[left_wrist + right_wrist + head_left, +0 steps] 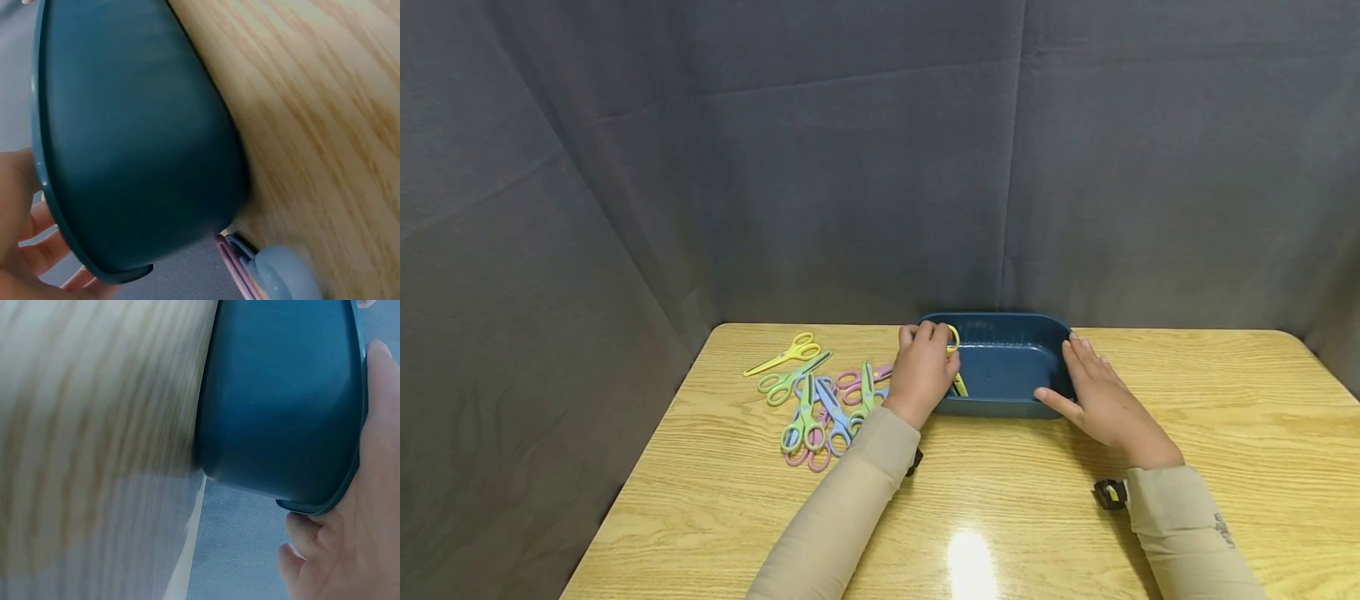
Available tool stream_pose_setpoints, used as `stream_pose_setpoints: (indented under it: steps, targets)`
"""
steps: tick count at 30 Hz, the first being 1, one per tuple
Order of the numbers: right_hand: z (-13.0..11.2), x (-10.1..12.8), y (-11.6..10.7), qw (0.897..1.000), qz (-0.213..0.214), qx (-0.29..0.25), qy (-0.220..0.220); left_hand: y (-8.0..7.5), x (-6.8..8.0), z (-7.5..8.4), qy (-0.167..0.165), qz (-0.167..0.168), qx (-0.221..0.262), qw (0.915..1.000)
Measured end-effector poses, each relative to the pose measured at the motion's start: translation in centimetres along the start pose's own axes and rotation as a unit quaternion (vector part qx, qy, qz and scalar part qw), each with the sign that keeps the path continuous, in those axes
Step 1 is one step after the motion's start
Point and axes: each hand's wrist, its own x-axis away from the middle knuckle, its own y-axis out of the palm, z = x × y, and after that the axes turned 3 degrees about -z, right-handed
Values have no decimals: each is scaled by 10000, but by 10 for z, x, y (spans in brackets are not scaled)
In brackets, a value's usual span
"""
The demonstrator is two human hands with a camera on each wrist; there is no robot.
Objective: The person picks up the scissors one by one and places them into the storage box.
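Observation:
A dark blue plastic bin [1007, 408] stands at the back of the table. Over its left end my left hand [921, 371] bends its fingers about a pair of yellow scissors [953, 337]; one handle loop shows beside the fingers and a blade part shows lower, inside the bin. The grip itself is hidden under the hand. My right hand [1101, 408] rests against the bin's right end with fingers extended, its thumb at the near rim. In the right wrist view, that thumb lies along the bin's rim [361, 394].
Left of the bin lies a loose pile of scissors in green [807, 417], blue [833, 408] and pink [850, 379]. Another yellow pair [786, 354] lies at the pile's far side. Grey cloth [850, 192] hangs behind the wooden table [1015, 500].

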Motion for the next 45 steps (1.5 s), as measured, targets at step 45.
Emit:
stream_pose_setpoints:
  steps: [45]
  targets:
    - [2,-1,2,9998,84,-198,-49,7,-12,6,228,-1855,-1324,9734]
